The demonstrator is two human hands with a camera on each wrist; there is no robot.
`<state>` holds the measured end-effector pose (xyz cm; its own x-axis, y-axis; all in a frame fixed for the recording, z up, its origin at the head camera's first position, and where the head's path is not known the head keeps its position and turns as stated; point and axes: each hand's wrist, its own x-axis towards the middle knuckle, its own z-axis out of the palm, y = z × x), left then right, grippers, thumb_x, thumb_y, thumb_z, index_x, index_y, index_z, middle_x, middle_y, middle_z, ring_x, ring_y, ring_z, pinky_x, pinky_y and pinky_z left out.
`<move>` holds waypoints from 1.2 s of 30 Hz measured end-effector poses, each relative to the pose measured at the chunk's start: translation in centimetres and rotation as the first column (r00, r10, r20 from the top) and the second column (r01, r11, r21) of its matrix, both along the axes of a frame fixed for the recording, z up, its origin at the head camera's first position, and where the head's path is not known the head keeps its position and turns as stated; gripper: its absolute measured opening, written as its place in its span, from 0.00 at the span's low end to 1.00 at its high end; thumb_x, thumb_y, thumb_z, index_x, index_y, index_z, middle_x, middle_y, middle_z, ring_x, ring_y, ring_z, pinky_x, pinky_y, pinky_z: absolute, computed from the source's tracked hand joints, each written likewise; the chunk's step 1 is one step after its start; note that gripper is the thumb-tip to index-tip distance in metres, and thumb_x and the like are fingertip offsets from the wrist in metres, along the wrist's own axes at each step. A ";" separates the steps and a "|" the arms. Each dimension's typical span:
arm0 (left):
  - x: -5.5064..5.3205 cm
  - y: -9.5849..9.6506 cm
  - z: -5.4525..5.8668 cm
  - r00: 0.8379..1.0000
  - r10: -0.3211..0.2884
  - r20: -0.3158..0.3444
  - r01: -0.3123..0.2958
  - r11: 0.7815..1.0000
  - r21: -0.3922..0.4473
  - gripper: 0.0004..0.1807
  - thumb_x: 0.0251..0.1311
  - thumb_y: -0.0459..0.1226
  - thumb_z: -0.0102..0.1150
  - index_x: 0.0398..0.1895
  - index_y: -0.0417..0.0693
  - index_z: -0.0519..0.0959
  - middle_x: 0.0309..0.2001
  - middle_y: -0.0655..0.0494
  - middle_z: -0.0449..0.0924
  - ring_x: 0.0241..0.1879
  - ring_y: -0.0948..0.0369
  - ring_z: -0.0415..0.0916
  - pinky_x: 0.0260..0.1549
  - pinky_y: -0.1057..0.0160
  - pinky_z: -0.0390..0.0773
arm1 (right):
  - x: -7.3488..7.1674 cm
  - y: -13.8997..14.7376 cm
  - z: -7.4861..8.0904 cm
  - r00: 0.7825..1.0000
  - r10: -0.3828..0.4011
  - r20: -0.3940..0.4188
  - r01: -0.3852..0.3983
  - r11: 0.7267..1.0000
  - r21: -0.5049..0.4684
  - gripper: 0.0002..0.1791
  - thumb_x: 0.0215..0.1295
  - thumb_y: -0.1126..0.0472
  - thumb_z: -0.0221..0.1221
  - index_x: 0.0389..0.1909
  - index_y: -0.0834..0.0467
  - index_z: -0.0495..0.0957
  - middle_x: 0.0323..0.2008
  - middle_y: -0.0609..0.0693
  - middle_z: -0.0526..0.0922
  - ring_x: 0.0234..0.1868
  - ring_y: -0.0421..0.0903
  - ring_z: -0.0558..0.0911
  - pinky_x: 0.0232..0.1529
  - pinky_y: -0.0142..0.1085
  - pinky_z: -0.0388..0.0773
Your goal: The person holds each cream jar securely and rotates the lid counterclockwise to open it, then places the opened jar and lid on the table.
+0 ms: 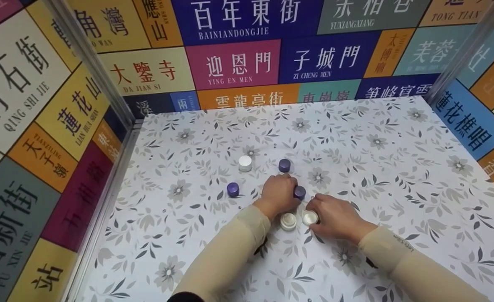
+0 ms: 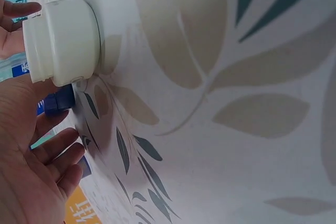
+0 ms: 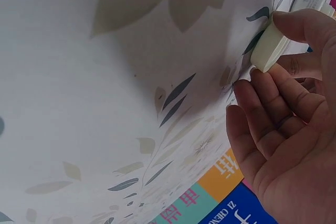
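Observation:
My left hand [image 1: 278, 193] has its thumb and index finger around a small purple cap [image 1: 299, 192], which shows dark blue between them in the left wrist view [image 2: 59, 99]. Its other fingers are loosely bent. Just below that hand stands an open white jar [image 1: 288, 221], its threaded neck bare [image 2: 71, 40]. To the jar's right, my right hand [image 1: 335, 216] pinches a round white lid [image 1: 309, 217]. The right wrist view shows that lid [image 3: 270, 43] tilted, low by the tabletop, with the thumb on its upper edge and fingertips under it.
Beyond the hands stand a white lidded jar [image 1: 245, 163] and another purple cap [image 1: 284, 165]. A third purple cap [image 1: 233, 189] sits left of the left hand. The table [image 1: 377, 188] has a leaf-patterned cover, and sign-printed walls [image 1: 234, 63] rise behind and at both sides.

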<state>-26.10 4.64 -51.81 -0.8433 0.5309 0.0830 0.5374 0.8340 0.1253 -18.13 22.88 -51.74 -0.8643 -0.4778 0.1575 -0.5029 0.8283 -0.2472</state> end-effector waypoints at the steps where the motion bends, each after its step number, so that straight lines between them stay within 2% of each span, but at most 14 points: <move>1: 0.0 -0.1 0.0 1.000 0.002 -0.005 -0.002 1.000 0.002 0.15 0.48 0.51 0.70 0.31 0.54 0.82 0.34 0.58 0.79 0.35 0.55 0.79 0.41 0.56 0.74 | 0.0 -0.1 0.0 1.000 0.001 -0.003 -0.001 1.000 0.001 0.15 0.41 0.54 0.69 0.33 0.49 0.82 0.31 0.38 0.72 0.31 0.42 0.76 0.28 0.41 0.74; 8: 0.4 -1.1 0.9 1.000 0.003 -0.005 -0.003 1.000 0.031 0.15 0.48 0.52 0.69 0.30 0.53 0.80 0.33 0.58 0.79 0.35 0.55 0.78 0.41 0.56 0.73 | 0.0 -0.2 0.3 1.000 -0.003 -0.006 0.003 1.000 0.016 0.14 0.41 0.54 0.70 0.33 0.48 0.82 0.31 0.38 0.72 0.30 0.42 0.76 0.27 0.41 0.74; 16: 0.9 -3.1 1.8 0.999 -0.011 -0.051 0.015 0.997 0.077 0.15 0.47 0.51 0.69 0.29 0.52 0.79 0.32 0.58 0.78 0.33 0.55 0.78 0.40 0.56 0.73 | 0.0 -0.2 0.2 1.000 -0.014 -0.006 0.014 1.000 0.022 0.15 0.43 0.54 0.70 0.35 0.49 0.82 0.32 0.39 0.74 0.31 0.42 0.76 0.28 0.42 0.75; 24: 1.2 -4.2 1.7 0.999 0.029 -0.030 -0.026 0.997 0.075 0.18 0.46 0.51 0.71 0.34 0.51 0.81 0.33 0.59 0.79 0.35 0.58 0.78 0.41 0.57 0.74 | 0.2 -0.2 0.2 1.000 0.008 -0.022 -0.006 0.998 0.066 0.17 0.46 0.54 0.69 0.39 0.50 0.81 0.33 0.41 0.74 0.31 0.43 0.77 0.27 0.41 0.74; 31: 1.3 -4.4 1.5 0.999 0.034 -0.022 -0.032 0.995 0.092 0.19 0.45 0.52 0.72 0.34 0.51 0.81 0.34 0.59 0.80 0.36 0.57 0.78 0.41 0.56 0.74 | 0.2 -0.2 0.4 1.000 0.010 -0.009 -0.010 0.996 0.083 0.20 0.47 0.53 0.70 0.43 0.51 0.81 0.35 0.42 0.76 0.33 0.44 0.79 0.30 0.43 0.76; 36: 1.3 -4.6 1.5 0.999 0.040 -0.024 -0.037 0.994 0.101 0.19 0.45 0.52 0.73 0.34 0.51 0.81 0.34 0.59 0.79 0.36 0.57 0.78 0.41 0.56 0.74 | 0.3 -0.1 1.1 0.999 0.031 0.011 -0.032 0.996 0.082 0.21 0.47 0.54 0.69 0.45 0.53 0.81 0.37 0.44 0.77 0.34 0.44 0.78 0.31 0.43 0.76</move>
